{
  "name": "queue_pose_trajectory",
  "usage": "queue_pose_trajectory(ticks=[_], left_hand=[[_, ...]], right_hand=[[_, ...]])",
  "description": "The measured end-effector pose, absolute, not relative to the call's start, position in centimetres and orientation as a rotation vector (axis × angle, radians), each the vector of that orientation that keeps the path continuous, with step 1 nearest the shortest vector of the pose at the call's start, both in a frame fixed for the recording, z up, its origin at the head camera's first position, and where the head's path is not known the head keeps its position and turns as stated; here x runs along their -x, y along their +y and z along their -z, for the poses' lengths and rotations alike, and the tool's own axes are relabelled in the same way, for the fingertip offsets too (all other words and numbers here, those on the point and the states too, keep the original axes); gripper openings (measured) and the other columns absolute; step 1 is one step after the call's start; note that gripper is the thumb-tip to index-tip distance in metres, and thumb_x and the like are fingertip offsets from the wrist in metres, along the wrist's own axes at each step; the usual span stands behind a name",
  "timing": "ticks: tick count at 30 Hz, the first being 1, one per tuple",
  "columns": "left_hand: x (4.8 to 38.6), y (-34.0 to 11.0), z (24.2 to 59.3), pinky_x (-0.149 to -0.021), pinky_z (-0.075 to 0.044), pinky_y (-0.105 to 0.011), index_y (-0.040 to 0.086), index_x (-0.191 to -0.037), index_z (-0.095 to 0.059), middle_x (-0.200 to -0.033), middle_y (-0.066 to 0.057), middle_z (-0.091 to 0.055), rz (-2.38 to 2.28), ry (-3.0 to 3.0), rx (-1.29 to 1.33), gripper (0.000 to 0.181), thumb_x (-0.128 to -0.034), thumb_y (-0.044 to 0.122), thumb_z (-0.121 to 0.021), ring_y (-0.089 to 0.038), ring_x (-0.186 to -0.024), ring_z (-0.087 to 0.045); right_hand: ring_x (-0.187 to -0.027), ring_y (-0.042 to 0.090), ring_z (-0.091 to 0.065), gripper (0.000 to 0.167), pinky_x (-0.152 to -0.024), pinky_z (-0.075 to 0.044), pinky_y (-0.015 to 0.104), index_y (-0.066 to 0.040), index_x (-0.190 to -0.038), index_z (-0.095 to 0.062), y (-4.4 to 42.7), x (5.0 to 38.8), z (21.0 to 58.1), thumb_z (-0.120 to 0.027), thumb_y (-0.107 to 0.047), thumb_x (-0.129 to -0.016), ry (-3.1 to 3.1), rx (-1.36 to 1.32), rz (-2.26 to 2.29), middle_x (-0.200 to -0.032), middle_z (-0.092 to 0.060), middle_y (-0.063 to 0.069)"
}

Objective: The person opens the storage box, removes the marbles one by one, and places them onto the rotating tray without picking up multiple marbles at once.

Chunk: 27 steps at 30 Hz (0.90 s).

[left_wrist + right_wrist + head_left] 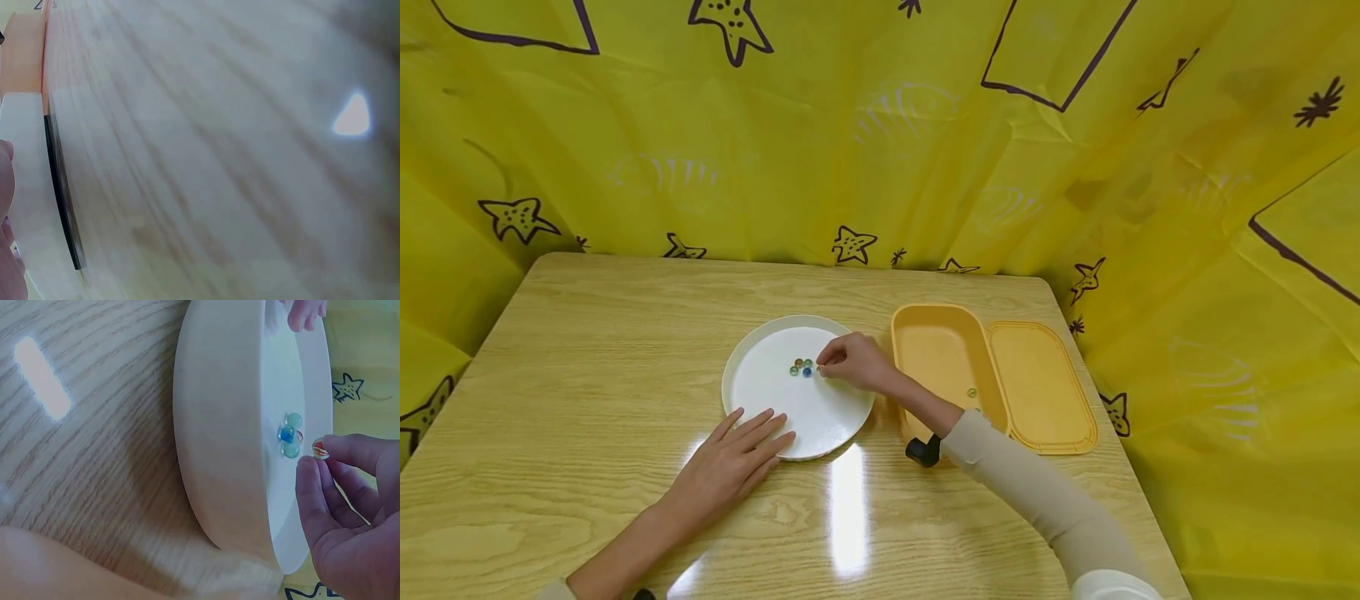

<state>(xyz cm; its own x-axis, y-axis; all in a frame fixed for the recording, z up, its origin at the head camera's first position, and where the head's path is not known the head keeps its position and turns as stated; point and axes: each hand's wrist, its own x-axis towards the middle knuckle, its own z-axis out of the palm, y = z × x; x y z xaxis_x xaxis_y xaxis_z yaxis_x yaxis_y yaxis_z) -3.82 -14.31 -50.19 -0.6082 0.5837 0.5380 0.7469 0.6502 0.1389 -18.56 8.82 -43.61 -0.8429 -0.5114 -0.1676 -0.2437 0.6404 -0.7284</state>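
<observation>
A round white tray (767,417) lies on the table with several glass marbles (801,367) grouped near its middle, green, blue and reddish. My right hand (856,362) is over the tray's right part and pinches a marble (320,449) with red and white swirls between thumb and fingertip. In the right wrist view the other marbles (290,434) sit just beyond the fingers. My left hand (730,458) rests with spread, straight fingers at the tray's near left rim. The left wrist view shows only the edge of that hand (6,187) beside the tray's wall (28,156).
A yellow-orange rectangular box (936,342) stands right of the tray, partly behind my right forearm, with a green marble (972,392) inside. Its matching lid (1045,387) lies to the right. A yellow patterned curtain (790,167) hangs around the wooden table (587,375).
</observation>
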Motion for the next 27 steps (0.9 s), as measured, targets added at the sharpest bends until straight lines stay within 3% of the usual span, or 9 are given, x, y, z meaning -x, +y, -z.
queue_pose_trajectory(ticks=[27], left_hand=[[4.1, -14.4, 50.8, -0.104, -0.039, -0.056, 0.012, -0.128, -0.067, -0.133, -0.014, -0.062, 0.473, -2.373, 1.040, 0.048, -0.1113, 0.037, -0.029, -0.032, -0.124, -0.056]], right_hand=[[-0.075, 0.010, -0.061, 0.005, -0.065, -0.049, 0.017, -0.003, -0.092, -0.074, 7.6, 18.5, 45.9, -0.074, -0.003, -0.087, 2.548, 0.515, 1.096, -0.081, -0.068, 0.002]])
